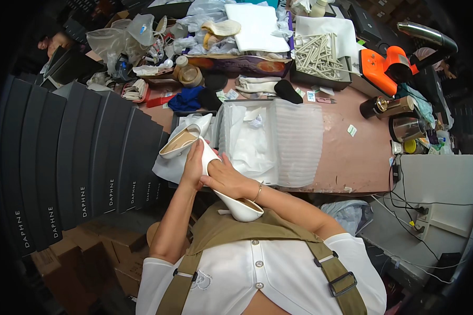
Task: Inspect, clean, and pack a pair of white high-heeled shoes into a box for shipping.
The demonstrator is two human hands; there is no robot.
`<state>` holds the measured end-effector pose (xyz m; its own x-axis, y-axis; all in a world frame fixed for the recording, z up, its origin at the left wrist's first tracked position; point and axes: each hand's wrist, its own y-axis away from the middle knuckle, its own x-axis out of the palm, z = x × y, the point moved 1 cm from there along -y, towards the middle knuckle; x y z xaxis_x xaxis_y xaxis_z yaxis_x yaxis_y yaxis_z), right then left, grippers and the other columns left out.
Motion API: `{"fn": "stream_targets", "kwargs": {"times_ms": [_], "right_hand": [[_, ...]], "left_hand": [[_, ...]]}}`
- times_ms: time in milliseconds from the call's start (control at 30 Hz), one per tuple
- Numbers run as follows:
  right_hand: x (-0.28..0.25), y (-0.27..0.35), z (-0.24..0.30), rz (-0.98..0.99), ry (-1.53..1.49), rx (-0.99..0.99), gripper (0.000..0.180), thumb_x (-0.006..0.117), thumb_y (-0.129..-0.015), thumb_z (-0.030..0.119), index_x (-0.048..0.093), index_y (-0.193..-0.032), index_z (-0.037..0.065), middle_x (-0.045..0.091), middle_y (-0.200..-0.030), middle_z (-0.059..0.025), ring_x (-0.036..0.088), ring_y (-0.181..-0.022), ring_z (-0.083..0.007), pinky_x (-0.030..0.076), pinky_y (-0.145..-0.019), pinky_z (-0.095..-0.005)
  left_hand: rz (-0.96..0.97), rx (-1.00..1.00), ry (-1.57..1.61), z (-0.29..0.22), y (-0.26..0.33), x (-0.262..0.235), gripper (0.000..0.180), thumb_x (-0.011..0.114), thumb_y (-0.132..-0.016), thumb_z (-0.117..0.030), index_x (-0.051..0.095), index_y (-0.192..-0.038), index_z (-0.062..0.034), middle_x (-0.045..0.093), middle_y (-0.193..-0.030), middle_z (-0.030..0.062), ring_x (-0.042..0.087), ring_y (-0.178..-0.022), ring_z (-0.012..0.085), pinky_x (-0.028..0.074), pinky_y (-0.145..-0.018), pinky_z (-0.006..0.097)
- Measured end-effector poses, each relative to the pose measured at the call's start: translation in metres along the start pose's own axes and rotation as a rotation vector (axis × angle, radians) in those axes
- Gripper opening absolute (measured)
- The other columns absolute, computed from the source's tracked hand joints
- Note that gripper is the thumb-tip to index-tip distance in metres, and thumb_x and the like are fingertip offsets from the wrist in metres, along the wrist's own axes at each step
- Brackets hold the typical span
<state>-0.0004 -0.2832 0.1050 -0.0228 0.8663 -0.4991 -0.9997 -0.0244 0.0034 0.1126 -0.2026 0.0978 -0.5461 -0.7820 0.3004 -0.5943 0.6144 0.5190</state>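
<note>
I have two white pointed shoes in front of my body, above the table's near edge. My left hand (194, 161) is wrapped round the side of the lower shoe (244, 211), near the other white shoe (174, 149), whose tan insole faces up. My right hand (229, 179) grips the lower shoe too, its fingers reaching into the opening. That shoe's rounded end rests by my apron. Beyond my hands lies an open shoe box (275, 142) lined with white tissue paper (247, 149). Further tissue lies under the upper shoe, to the left.
Dark shoe boxes (73, 157) stand stacked at the left. A ribbed translucent foam sheet (299, 142) drapes right of the open box. Behind are a box of white sticks (320, 52), small bottles, socks and plastic bags. An orange tool (376, 68) and cables sit at the right.
</note>
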Motion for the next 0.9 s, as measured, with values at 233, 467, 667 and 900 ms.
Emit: {"fn": "stream_targets", "kwargs": {"times_ms": [233,467,667,900], "right_hand": [[-0.012,0.025,0.025,-0.209,0.041,-0.052,0.051,0.035,-0.097,0.045,0.047,-0.106,-0.005,0.049,-0.106,-0.0245,0.045,-0.107,-0.0388,0.018,-0.103,-0.0617],[-0.029,0.048,0.03,0.133,-0.257,-0.147,0.047,0.033,-0.099,0.037,0.052,-0.116,-0.003,0.051,-0.125,-0.0197,0.046,-0.117,-0.0342,0.021,-0.107,-0.0522],[-0.113,0.021,-0.062,-0.404,0.249,0.177,0.014,0.061,-0.083,0.011,0.067,-0.09,0.001,0.062,-0.092,-0.016,0.063,-0.08,-0.029,0.051,-0.069,-0.0379],[-0.115,-0.017,-0.17,-0.361,0.554,0.167,0.013,0.061,-0.077,0.005,0.066,-0.089,0.006,0.058,-0.092,-0.0134,0.061,-0.079,-0.0306,0.049,-0.066,-0.0411]], "left_hand": [[-0.043,0.021,0.381,0.003,0.067,0.027,0.053,0.036,-0.099,-0.048,0.04,-0.13,-0.0051,0.052,-0.123,0.0157,0.052,-0.113,0.0248,0.041,-0.098,0.037],[-0.075,-0.107,0.539,0.039,0.087,0.022,0.067,0.033,-0.092,-0.063,0.049,-0.124,-0.0055,0.058,-0.116,0.0131,0.058,-0.102,0.0253,0.046,-0.091,0.038],[-0.147,-0.062,0.453,0.02,0.059,0.018,0.076,0.033,-0.088,-0.07,0.05,-0.12,-0.0033,0.059,-0.109,0.0119,0.063,-0.087,0.0275,0.055,-0.072,0.043],[-0.046,-0.25,0.512,0.031,0.045,0.04,0.083,0.034,-0.084,-0.075,0.047,-0.126,-0.0044,0.056,-0.11,0.0127,0.061,-0.097,0.0311,0.053,-0.077,0.046]]}}
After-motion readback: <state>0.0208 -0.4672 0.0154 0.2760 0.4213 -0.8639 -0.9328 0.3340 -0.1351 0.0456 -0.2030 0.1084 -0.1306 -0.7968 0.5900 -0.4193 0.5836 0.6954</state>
